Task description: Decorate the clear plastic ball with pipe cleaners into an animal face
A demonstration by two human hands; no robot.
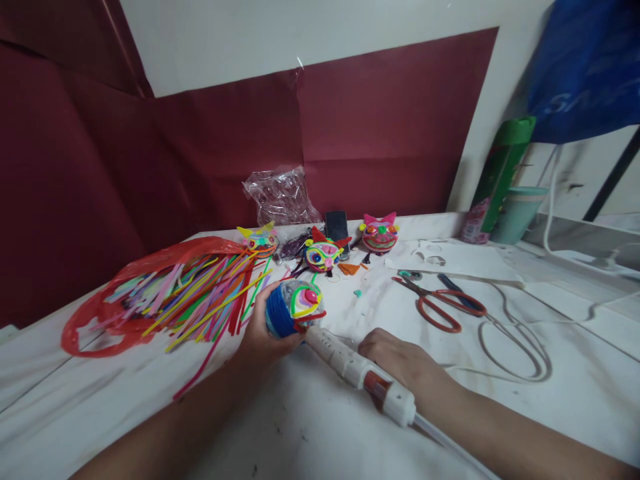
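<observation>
Ball wrapped in blue and grey yarn (281, 315), with a yellow-green-white ring and a pink bead on it, is held just above the table (310, 433), near the middle of the view. Left hand (263, 333) is closed round its side. Right hand (390, 357) has fingers curled at the glue gun (347, 363); handle hidden behind the body, so exact grip can't be told. Gun's nozzle is at the ball's lower edge, beside a red strip (314, 318); contact unclear. Glue stick (450, 443) pokes out the back.

Step in hand, as I judge it: gluing trim on the ball. Next move would call for a steady ball, nozzle close to the strip, fingertips clear of hot glue.

Containers: red plastic bag (95, 344) on the left, lying open, many coloured fuzzy sticks (210, 300) in it and spilling out. Clear plastic bag (283, 193) crumpled at the back, contents can't be told. Pale green cup (520, 210) at far right, inside not visible, beside a green can (500, 170).

Further out: three decorated balls, yellow-eared (259, 242), red-eared (323, 255), pink-eared (380, 237); phone (337, 225) behind the middle one. Right side: orange-handled scissors (440, 325), white paper (465, 262), loose cable (543, 365).
</observation>
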